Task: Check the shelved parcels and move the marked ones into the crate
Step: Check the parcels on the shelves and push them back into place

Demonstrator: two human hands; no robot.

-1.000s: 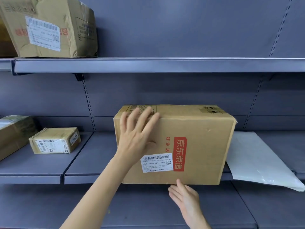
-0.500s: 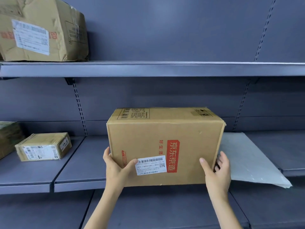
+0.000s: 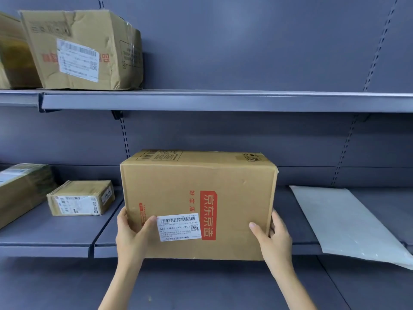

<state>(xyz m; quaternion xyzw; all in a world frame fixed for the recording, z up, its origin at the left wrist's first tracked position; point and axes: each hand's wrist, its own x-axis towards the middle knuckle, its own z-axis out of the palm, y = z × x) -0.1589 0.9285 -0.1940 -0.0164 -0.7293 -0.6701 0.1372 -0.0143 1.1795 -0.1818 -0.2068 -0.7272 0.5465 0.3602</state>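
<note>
A large brown cardboard box (image 3: 196, 193) with a red printed block and a white barcode label on its front stands at the front edge of the middle shelf (image 3: 67, 240). My left hand (image 3: 131, 233) grips its lower left corner, thumb on the front face beside the label. My right hand (image 3: 271, 236) grips the lower right corner, thumb on the front and fingers round the side. No crate is in view.
A small taped parcel (image 3: 80, 198) and part of a larger box (image 3: 22, 191) lie left on the middle shelf. A white flat mailer (image 3: 348, 222) lies to the right, overhanging the edge. A dented labelled box (image 3: 82, 50) sits on the upper shelf (image 3: 223, 101).
My left hand came down from the box's top front to its lower left corner. My right hand went from under the bottom edge to the lower right corner. Both now hold the box.
</note>
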